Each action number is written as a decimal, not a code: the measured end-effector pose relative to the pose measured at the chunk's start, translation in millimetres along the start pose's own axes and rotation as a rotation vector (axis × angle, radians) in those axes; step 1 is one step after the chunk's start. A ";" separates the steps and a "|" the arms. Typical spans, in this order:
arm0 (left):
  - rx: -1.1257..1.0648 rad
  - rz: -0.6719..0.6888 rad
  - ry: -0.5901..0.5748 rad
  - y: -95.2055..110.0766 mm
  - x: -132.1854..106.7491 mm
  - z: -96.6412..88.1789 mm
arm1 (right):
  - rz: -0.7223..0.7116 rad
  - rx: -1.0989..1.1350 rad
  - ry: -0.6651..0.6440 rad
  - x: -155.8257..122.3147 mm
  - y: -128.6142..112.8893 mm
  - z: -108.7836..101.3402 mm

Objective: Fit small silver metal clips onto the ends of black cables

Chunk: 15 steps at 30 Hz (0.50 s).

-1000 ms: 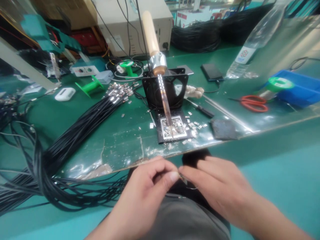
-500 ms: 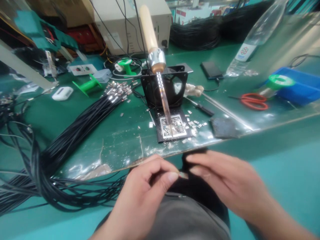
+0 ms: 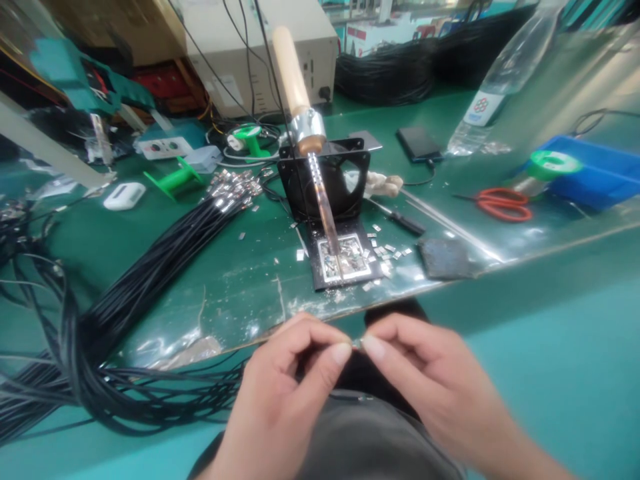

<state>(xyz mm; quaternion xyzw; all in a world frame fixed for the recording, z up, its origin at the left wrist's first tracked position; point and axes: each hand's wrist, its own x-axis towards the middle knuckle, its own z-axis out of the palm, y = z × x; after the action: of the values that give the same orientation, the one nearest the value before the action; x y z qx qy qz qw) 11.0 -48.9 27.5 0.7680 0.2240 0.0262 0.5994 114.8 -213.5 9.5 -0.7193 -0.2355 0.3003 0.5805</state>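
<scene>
Over my lap, just in front of the table edge, my left hand (image 3: 293,387) pinches a small metal connector (image 3: 357,344) between thumb and forefinger. The thumb and forefinger of my right hand (image 3: 435,373) close on its other end, so the fingertips nearly meet and hide most of it. Beyond the hands, a soldering iron (image 3: 323,190) with a wooden handle slants down, its tip over a white-rimmed square tray (image 3: 327,275) of small metal bits. Behind the iron stands a black fan (image 3: 295,193).
Black cables (image 3: 155,257) with metal ends lie bundled at left. Loose metal pieces (image 3: 397,254) lie beside the tray, near a dark block (image 3: 444,259). Rightward are red-handled scissors (image 3: 505,203), a solder spool (image 3: 555,163), a blue bin (image 3: 600,175) and a plastic bottle (image 3: 493,100).
My right hand has moved left to my left hand, and its thumb and forefinger have closed on the connector's free end. The left hand keeps its pinch. The view has shifted slightly.
</scene>
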 end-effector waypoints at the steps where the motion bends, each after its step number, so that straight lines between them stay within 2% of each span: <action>1: -0.002 -0.007 0.001 0.0 0.0 0.4 | -0.012 0.001 0.003 -0.6 0.8 0.2; 15: -0.038 -0.126 0.005 5.5 1.8 5.3 | -0.050 -0.056 0.032 -2.3 6.5 -0.2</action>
<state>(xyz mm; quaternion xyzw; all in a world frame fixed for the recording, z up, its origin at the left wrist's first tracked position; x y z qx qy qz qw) 16.0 -54.1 30.7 0.7407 0.2729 -0.0053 0.6139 113.2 -216.6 3.6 -0.7339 -0.2526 0.2676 0.5709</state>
